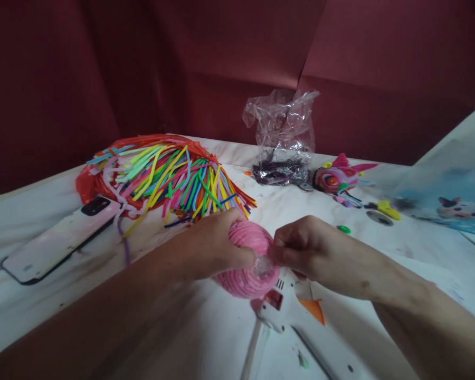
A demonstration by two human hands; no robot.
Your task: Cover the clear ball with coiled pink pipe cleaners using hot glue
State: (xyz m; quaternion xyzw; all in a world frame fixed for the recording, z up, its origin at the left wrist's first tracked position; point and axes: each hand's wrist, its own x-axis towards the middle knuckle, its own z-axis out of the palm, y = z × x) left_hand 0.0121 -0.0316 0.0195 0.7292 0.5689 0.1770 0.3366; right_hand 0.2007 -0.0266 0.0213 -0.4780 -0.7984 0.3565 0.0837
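Observation:
A pink ball wound from fuzzy pipe cleaner is held above the table, with a clear, shiny round opening or patch showing on the side toward me. My left hand wraps around its left side, thumb across the front. At the ball's right edge, my right hand is closed with thumb and fingers pinched together; what lies between those fingertips is hidden. Just below the ball, a white glue gun lies on the table, its handle pointing toward the lower right.
Colourful pipe cleaners spill from a red bag at back left, beside a phone. Farther back stands a clear plastic bag. Right of it sit a decorated pink ball, a green piece and a tape roll.

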